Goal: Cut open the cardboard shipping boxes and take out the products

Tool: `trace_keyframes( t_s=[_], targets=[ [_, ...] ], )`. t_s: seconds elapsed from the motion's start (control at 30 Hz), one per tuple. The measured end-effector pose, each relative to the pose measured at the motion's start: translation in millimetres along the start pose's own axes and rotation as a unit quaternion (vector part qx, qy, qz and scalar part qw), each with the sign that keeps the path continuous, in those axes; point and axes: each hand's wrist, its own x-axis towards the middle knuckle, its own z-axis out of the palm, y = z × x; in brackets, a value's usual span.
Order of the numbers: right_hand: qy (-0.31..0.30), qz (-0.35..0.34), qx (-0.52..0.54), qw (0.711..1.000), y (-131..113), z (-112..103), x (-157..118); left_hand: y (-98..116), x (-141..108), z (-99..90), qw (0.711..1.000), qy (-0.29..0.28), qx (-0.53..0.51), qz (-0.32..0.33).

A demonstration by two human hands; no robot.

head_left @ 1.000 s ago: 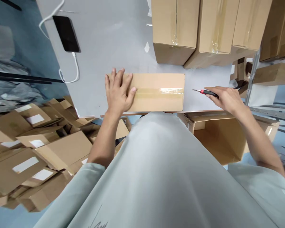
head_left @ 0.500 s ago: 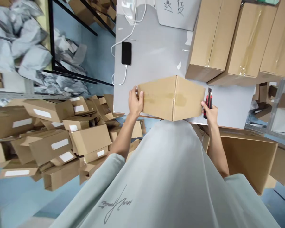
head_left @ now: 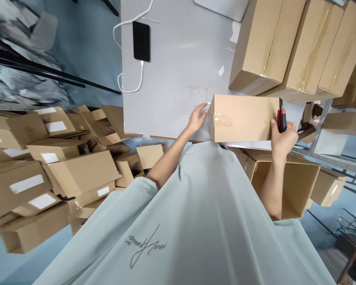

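A closed cardboard box [head_left: 243, 118] with clear tape at its left end lies at the front edge of the grey table [head_left: 178, 75]. By that taped end is my left hand [head_left: 197, 118], its fingers apart; whether the fingertips touch the cardboard I cannot tell. My right hand [head_left: 283, 138] grips a red and black box cutter [head_left: 281, 118] upright at the box's right end, with the thumb against the cardboard. Whether the cutter's blade is out does not show.
Large taped cartons [head_left: 264, 43] stand in a row at the back right. A black phone [head_left: 141, 41] on a white cable [head_left: 133, 90] lies at the left. Labelled boxes [head_left: 83, 172] are heaped on the floor left; an open carton [head_left: 299, 182] stands below the table's right side.
The box has turned and shifted right, so a broad face now points up. My left hand has moved right and its fingers have loosened; my right hand moved right, still holding the box cutter.
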Motion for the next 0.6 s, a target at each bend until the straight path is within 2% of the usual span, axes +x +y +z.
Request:
trace_keyframes(
  t_s=[0.13, 0.2, 0.27, 0.33, 0.4, 0.53, 0.6],
  targets=[
    [0.016, -0.013, -0.008, 1.0, -2, -1, -4, 64, 10, -32.5, 0.993, -0.033, -0.031, 0.112],
    [0.015, -0.023, 0.004, 1.0, -2, -6, -5, 96, 12, -39.7, 0.987, -0.066, -0.014, 0.145],
    [0.018, -0.037, 0.026, 0.999, -7, -13, -12, 117, 13, -42.8, 0.984, -0.091, -0.008, 0.156],
    [0.02, -0.051, 0.053, 0.997, -18, -23, -29, 126, 15, -44.0, 0.982, -0.109, -0.014, 0.155],
    [-0.006, -0.062, 0.081, 0.995, -39, -33, -57, 126, 18, -44.4, 0.981, -0.119, -0.025, 0.151],
    [-0.162, -0.102, 0.115, 0.975, -93, -41, -118, 121, 24, -45.0, 0.979, -0.134, -0.032, 0.148],
    [-0.212, -0.116, 0.115, 0.964, -117, -39, -140, 121, 26, -45.3, 0.978, -0.142, -0.026, 0.154]
  ],
)
